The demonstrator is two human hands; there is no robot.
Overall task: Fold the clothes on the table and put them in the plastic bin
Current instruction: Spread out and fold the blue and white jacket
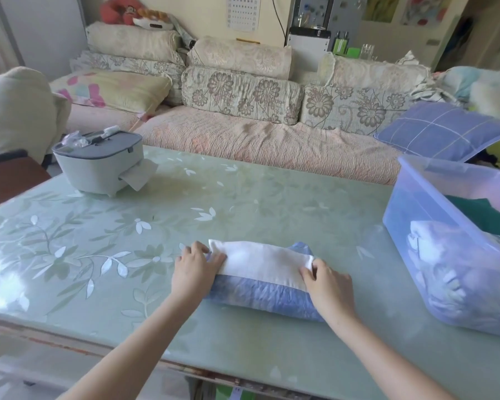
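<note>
Sofa [257,145] across the back, floral cushions stacked along it. A blue checked pillow [439,131] lies at its right end.

Table [243,203] in front, pale green top with a white leaf pattern, glossy.

Plastic bin [416,203] on the table's right side, translucent, no lid on. Folded cloth shows through its wall, and something dark green lies inside toward the far end.

Tissue box [98,163], grey, at the far left of the table, with one sheet sticking out of its side slot.

Folded garment [260,293] on the table near the front edge, left of the bin and apart from it. The bundle is blue, with a white layer folded over the top.

Left hand [195,269] at the bundle's left end, fingers curled over the white corner and thumb against it, pinching the cloth.

Right hand [328,284] at the right end, fingertips bent onto the white edge, gripping it the same way.
</note>
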